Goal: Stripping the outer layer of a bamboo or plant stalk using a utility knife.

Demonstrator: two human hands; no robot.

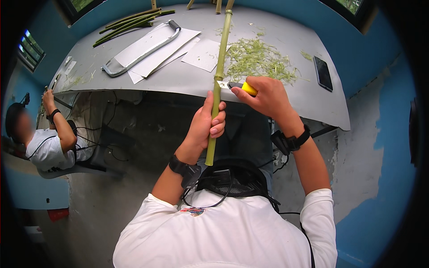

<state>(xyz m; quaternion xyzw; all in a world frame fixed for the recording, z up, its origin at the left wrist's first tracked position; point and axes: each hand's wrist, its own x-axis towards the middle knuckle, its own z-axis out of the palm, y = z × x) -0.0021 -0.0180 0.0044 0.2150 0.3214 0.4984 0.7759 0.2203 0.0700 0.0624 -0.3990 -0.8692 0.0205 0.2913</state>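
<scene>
A long green bamboo pole (220, 58) reaches from over my lap across the table's front edge to its far side. My left hand (209, 118) is wrapped round the pole's near part, thumb lying along it. In my right hand (271, 95) is a utility knife (249, 89) with a yellow and black handle, its blade pointing left. The blade touches or nearly touches the pole just below a joint, a little beyond my left thumb. A heap of pale green bamboo shavings (261, 58) lies on the table to the right of the pole.
On the grey table (187, 83), a hacksaw (138, 58) rests on white paper sheets (178, 51). Several green bamboo sticks (127, 29) lie at the far left. A phone (322, 73) is near the right edge. Another person (56, 138) sits at left, hands raised at the table.
</scene>
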